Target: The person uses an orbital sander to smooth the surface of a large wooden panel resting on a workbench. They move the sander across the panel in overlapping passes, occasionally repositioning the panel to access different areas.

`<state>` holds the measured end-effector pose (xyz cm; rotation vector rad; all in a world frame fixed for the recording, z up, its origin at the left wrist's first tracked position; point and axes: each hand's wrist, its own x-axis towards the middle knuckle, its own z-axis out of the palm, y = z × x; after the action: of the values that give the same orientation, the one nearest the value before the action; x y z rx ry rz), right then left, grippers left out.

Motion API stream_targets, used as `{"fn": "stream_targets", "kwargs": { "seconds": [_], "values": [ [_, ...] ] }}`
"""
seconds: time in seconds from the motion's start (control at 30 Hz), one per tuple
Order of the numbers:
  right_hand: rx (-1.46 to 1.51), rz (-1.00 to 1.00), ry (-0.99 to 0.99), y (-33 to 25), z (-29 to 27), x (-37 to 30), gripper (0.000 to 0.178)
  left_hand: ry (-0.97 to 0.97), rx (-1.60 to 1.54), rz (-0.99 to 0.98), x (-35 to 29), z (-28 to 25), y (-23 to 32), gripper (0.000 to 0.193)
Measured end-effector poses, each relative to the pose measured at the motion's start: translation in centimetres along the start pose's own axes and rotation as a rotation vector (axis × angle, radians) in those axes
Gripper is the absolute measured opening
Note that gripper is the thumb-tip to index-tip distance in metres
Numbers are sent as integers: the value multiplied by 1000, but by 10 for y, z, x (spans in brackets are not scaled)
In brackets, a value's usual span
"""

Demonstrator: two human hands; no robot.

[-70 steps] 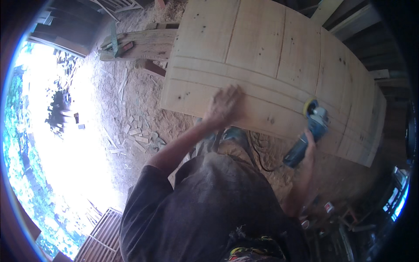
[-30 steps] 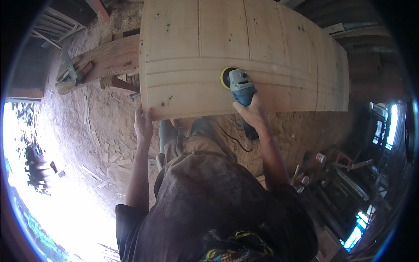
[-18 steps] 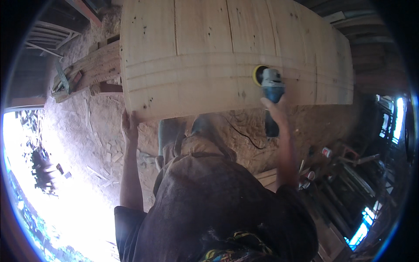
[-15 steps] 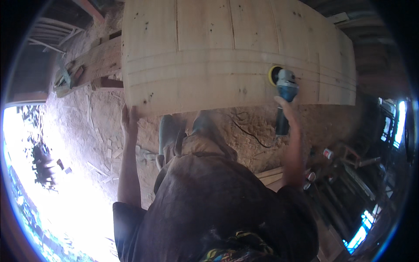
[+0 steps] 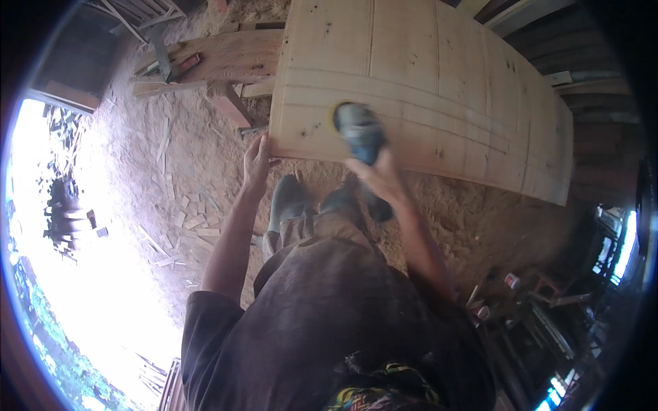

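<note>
A wide pale wooden panel with grooves and dark knots lies in front of me. My right hand is closed around an angle grinder with a blue-and-grey body, slightly smeared by motion. Its yellow-edged disc rests on or just over the panel's near left part; contact cannot be made out exactly. At the panel's near left corner, my left hand grips the edge, its fingers partly hidden.
Reddish timber beams lie left of the panel. Small wood offcuts are scattered over the dusty ground. My shoes stand close to the panel's near edge. Dark clutter and timber fill the right side.
The grinder in my right hand has swept left along the panel toward my left hand. My view has turned, so the panel sits farther right and tilted. My left hand stays at the corner.
</note>
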<state>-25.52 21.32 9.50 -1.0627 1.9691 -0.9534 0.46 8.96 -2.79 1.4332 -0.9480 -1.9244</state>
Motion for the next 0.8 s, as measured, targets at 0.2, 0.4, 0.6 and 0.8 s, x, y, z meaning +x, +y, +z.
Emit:
{"fn": "stream_targets", "kwargs": {
  "seconds": [0.2,0.4,0.6,0.8],
  "values": [
    [-352,2,-136,-45,93,29,55,-50,20,-106,-10,-18,-8,52],
    [-361,150,-17,-38,48,10,51,-34,36,-72,-8,-20,-9,50],
    [-388,219,104,-9,-11,-11,62,-50,57,-64,-16,-16,-3,53],
    [-378,356,154,20,-74,-25,68,-15,128,-26,-22,-11,-3,59]
  ]
}}
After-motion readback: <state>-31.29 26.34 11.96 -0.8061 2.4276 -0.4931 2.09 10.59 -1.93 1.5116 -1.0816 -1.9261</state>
